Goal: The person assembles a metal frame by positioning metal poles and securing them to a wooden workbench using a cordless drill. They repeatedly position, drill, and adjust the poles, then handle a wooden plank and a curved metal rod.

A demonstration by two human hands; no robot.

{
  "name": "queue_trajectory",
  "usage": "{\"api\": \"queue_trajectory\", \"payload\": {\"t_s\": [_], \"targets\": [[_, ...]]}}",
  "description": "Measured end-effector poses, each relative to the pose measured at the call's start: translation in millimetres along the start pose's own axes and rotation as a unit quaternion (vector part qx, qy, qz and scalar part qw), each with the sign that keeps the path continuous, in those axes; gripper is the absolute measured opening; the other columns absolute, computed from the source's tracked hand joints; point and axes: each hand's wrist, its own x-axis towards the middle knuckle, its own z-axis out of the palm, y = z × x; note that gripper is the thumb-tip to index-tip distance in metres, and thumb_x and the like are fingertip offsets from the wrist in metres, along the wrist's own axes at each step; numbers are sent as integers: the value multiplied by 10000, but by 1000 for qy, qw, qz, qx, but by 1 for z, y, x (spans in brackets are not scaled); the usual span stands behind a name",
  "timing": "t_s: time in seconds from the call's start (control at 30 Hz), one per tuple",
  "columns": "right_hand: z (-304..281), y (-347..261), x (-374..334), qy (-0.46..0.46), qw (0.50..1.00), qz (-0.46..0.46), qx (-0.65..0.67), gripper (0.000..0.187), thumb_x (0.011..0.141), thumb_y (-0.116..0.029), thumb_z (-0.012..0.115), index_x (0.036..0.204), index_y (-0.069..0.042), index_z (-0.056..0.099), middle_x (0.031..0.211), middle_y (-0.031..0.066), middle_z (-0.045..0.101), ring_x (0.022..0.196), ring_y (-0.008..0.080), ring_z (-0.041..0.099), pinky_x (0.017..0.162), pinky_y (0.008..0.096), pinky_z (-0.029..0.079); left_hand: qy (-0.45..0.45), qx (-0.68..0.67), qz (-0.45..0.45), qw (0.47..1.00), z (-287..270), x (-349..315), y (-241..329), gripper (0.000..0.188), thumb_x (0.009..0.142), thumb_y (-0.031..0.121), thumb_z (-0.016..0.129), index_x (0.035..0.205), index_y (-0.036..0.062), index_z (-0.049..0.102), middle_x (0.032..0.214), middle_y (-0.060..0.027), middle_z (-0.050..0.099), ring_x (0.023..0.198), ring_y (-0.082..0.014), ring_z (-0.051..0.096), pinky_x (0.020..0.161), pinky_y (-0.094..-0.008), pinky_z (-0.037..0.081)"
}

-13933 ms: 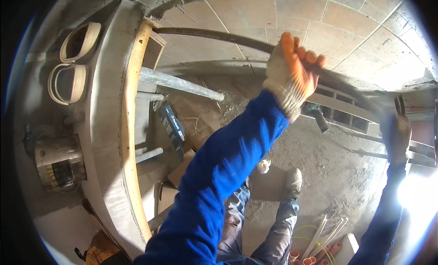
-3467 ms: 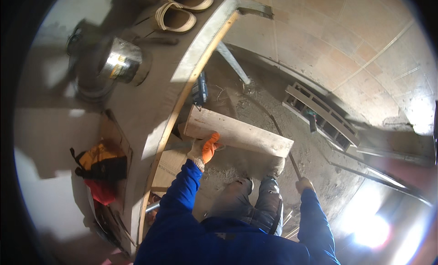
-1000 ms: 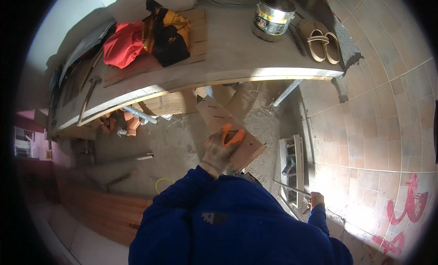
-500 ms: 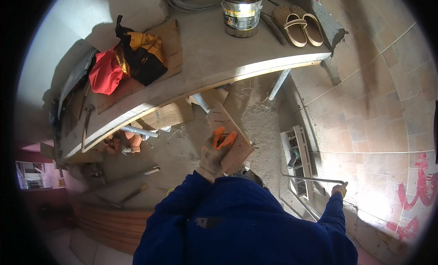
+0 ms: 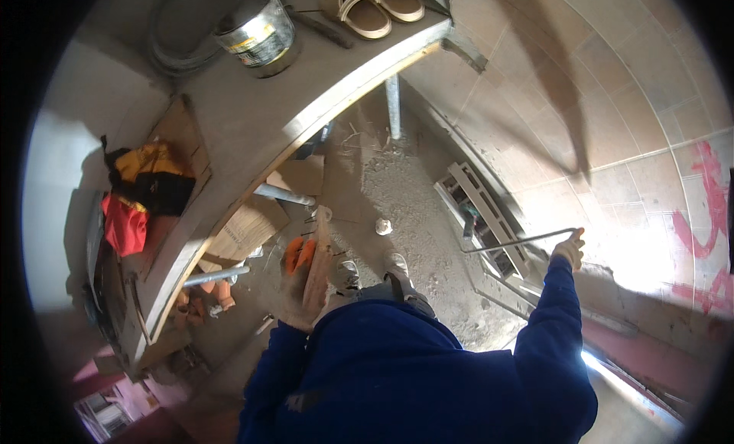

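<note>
My left hand (image 5: 297, 269), in a glove with orange fingertips, grips a wooden board (image 5: 319, 262) at my left front. Nails stick out of the board, which is tilted nearly edge-on. On the right, my bare-looking right hand (image 5: 568, 250) is closed at the upper end of a thin metal bar (image 5: 518, 240) with bent ends. The bar's far end reaches over a pale slatted frame (image 5: 489, 218) on the floor by the wall. My shoes show below, and a small white lump (image 5: 383, 227) lies on the dusty floor ahead of them.
A raised concrete slab (image 5: 252, 111) on metal props (image 5: 393, 107) curves across the front and left. It bears a paint bucket (image 5: 260, 39), clogs (image 5: 367, 12), bags (image 5: 126, 222) and a hammer (image 5: 139, 310). Cardboard (image 5: 245, 230) lies underneath. A tiled wall (image 5: 535, 130) stands right.
My view has turned to the right. The left hand and board have swung left and lower, and the board now shows narrower. The right hand still has the bar, now raised in view.
</note>
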Motion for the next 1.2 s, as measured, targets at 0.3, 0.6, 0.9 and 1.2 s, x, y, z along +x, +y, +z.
{"api": "queue_trajectory", "payload": {"t_s": [0.3,0.6,0.9,1.2], "targets": [[29,41,49,-3,993,-117,15,873,892,-61,461,1569,-353,-5,1635,46,174,1084,331,665,876,438,567,-26,-25,9,999,9,-9,-1,468,938,209,594,1360,26,507,1371,-183,459,1242,-323,472,1010,-405,437],[28,25,49,23,994,-106,-20,874,862,-54,500,1563,-381,93,1648,23,129,1253,330,542,965,443,522,-37,182,114,976,7,-7,-1,497,898,213,602,1343,16,503,1275,-180,538,970,-237,606,764,-386,536],[80,48,114,40,985,-148,75,671,881,-145,466,1531,-231,319,1636,148,124,1454,289,308,1123,382,370,10,-139,-242,960,0,-27,-23,421,874,55,680,1266,45,528,1031,-60,632,836,-137,624,643,-271,523],[35,45,87,14,992,-64,108,602,897,-357,492,1486,-262,414,1590,172,263,1340,422,446,1123,462,365,47,-221,-222,949,-2,-19,-74,350,885,93,716,1198,65,561,1116,-27,596,1001,-146,588,863,-302,509]]}}
